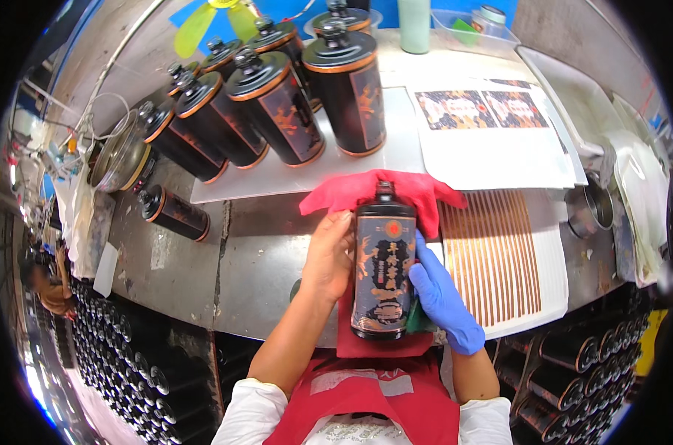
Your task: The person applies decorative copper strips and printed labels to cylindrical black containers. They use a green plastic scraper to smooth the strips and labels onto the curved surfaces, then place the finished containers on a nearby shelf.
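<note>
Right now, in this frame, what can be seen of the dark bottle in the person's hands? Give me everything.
The dark bottle looks round-bodied and glossy black, perhaps glass or ceramic, with a narrow neck. A dark grey label, with orange flame-like patterns, a round red emblem and pale gold characters, faces the camera. It is tilted, neck pointing away from the person, held between the bare left grip and blue-gloved right grip. Red cloth shows behind the neck; whether they touch is unclear.
</note>
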`<state>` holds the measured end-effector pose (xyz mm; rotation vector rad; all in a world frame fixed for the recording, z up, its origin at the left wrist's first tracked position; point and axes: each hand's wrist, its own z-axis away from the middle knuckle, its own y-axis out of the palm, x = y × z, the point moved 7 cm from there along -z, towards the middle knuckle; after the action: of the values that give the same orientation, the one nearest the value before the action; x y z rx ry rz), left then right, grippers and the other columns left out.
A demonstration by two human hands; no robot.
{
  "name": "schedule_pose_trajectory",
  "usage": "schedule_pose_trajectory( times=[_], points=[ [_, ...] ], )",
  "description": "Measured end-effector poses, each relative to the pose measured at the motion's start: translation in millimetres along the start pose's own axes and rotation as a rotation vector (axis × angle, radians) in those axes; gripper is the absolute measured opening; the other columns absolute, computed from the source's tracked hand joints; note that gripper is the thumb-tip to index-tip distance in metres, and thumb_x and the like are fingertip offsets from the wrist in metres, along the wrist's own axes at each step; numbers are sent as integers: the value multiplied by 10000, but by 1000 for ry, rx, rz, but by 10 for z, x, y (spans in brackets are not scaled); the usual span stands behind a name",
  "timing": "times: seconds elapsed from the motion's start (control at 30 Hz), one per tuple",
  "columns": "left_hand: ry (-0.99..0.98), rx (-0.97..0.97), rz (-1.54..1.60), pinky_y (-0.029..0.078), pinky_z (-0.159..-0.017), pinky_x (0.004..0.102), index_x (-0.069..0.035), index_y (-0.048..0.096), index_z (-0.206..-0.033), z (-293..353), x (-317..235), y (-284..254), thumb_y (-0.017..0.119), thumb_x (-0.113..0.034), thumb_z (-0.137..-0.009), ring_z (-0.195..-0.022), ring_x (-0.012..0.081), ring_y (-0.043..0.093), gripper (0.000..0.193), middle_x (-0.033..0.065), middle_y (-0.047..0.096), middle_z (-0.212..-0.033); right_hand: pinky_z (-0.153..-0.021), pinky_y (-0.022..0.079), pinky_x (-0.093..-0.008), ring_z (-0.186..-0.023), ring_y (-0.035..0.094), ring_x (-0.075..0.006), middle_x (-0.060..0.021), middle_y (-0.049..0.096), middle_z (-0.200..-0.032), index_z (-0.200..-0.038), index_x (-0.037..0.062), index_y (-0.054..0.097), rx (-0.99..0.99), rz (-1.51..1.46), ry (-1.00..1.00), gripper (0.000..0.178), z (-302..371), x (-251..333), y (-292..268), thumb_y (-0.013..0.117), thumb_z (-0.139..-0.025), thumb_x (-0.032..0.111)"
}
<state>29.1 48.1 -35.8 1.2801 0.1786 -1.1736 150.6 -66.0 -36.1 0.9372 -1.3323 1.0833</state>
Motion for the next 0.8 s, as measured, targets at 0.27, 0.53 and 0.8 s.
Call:
schedule_pose_trajectory(
  times=[0.27, 0.53, 0.8],
  points=[
    [249, 249, -437, 263, -1034, 343, -8, 114, -1396, 347, 43, 218, 626, -209, -851, -1226, 228, 334, 775, 161, 300, -1334, -861, 392, -297, -964, 487, -203, -134, 426, -1286, -1434, 14, 69, 63, 88, -68, 880, 86, 95, 61, 571, -848, 435],
    [416, 293, -880, 251, -1037, 386, -17, 126, -1430, 541, -9, 119, 522, -261, -895, -1285, 364, 281, 709, 284, 213, -1408, -576, 433, -254, -630, 490, -139, -114, 470, -1119, -1429, 34, 136, 39, 387, 20, 951, 373, 190, 111, 663, -762, 461],
    [425, 327, -1286, 434, -719, 397, -111, 195, -1436, 617, -125, 68, 575, -411, -840, -814, 360, 517, 767, 243, 525, -941, -942, 363, -325, -1136, 430, -212, -138, 382, -1307, -1427, -1, 82, -42, 67, 251, 1073, 488, 199, 207, 682, -721, 540]
  ],
)
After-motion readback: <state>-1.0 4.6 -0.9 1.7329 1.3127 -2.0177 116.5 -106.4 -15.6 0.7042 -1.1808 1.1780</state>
